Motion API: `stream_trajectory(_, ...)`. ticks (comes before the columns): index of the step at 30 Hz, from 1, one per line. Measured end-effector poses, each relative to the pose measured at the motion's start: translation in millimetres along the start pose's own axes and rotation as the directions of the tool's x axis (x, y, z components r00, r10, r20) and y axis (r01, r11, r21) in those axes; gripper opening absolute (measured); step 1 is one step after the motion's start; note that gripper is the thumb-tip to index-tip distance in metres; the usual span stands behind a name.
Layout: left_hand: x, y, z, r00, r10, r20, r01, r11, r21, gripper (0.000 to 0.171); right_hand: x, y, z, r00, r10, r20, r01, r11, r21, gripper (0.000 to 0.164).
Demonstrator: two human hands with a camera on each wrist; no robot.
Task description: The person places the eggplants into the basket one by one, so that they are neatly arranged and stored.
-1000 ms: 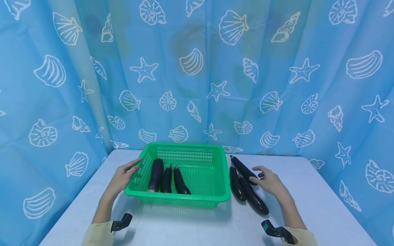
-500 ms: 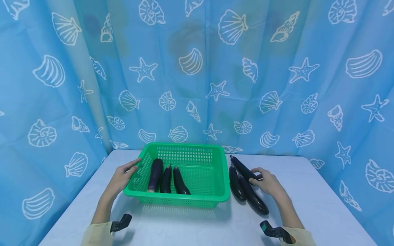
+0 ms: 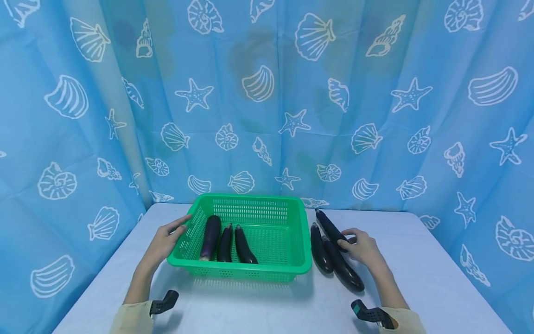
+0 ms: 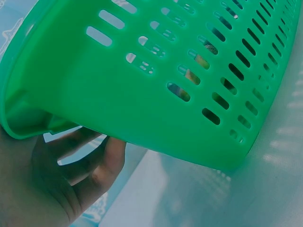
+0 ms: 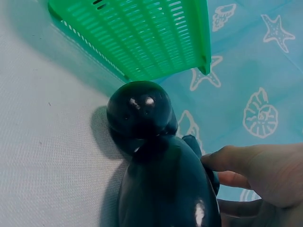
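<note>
My left hand (image 3: 163, 243) holds the left rim of a green perforated plastic basket (image 3: 246, 266). From the left wrist camera, that hand's fingers (image 4: 102, 177) bend under the rim against the outer wall. Inside the basket, toward its left, lie a thick eggplant (image 3: 211, 235) and two slimmer eggplants. To the right of the basket, my right hand (image 3: 362, 247) pinches the lower end of the rear eggplant (image 3: 327, 224) between thumb and fingers. Beside it lie a short eggplant (image 3: 320, 253) and a longer eggplant (image 3: 344, 269), whose rounded ends mostly hide the pinched one in the right wrist view.
A white cloth (image 3: 233, 308) covers the table. Behind and at both sides hangs a blue curtain (image 3: 288, 153) with white shell and starfish prints, close to the table's back edge. Black camera mounts (image 3: 164, 302) sit on both wrists.
My right fingers have closed on the rear eggplant, and its stem end has shifted slightly right and away from the basket. The left hand and the basket stay in place.
</note>
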State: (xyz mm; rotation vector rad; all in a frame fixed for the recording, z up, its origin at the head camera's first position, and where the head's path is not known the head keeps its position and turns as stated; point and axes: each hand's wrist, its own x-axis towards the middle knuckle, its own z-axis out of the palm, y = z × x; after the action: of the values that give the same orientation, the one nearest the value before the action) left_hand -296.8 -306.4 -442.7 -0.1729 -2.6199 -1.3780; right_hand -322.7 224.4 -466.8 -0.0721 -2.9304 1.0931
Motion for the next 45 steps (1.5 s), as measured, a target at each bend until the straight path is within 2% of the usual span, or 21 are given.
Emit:
stream_trajectory(9, -0.1, 0.0, 0.9, 1.000, -0.007, -0.001, 0.007, 1.000, 0.000, 0.045, -1.6, 4.1, -1.9, 1.000, 0.007, -0.010, -0.007, 0.999, 0.035, 0.050)
stream_trajectory(14, 0.9, -0.7, 0.7, 1.000, 0.003, -0.005, -0.003, 1.000, 0.004, 0.045, -4.7, 5.5, -9.1, 0.999, 0.031, 0.009, -0.031, 0.999, 0.013, 0.052)
stream_trajectory(24, 0.9, 1.5, -1.3, 1.000, 0.024, -0.003, -0.024, 1.000, 0.011, 0.046, -15.7, 12.0, -37.5, 0.988, 0.110, 0.108, -0.110, 0.994, -0.005, 0.060)
stream_trajectory(32, -0.9, 3.0, 0.0, 1.000, -0.002, -0.003, 0.002, 1.000, 0.014, 0.045, -18.1, 11.9, -39.0, 0.974, 0.136, 0.181, -0.134, 0.991, -0.024, 0.062)
stream_trajectory(39, -1.6, 1.5, -0.4, 1.000, 0.016, 0.003, -0.016, 1.000, -0.003, 0.046, -12.9, 6.6, -26.9, 0.991, 0.107, 0.078, -0.099, 0.990, -0.100, 0.062)
stream_trajectory(45, -0.5, 0.5, 0.6, 1.000, 0.012, -0.002, -0.012, 1.000, -0.014, 0.045, -10.7, 5.5, -22.8, 0.990, 0.120, 0.072, -0.113, 0.989, -0.096, 0.060)
